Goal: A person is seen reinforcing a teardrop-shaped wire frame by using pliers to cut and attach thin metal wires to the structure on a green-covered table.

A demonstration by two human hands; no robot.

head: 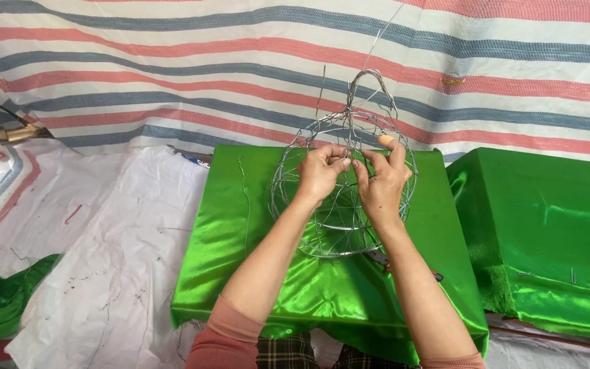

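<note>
Both hands — left hand (320, 172), right hand (382, 179) — pinch thin wires of the wire frame (343, 184) over the green worktop (240, 225); it looks light, springy — best held by its rings.

A wire frame (341, 184) stands on the cloth-covered table (254, 273) in front of the person, with both hands at its middle, the left hand (319, 174) just beside the right hand (382, 183). Pliers (384, 261) lie under the right forearm. A second covered table (548, 232) sits to the right, and a tarp (172, 61) hangs behind.
</note>
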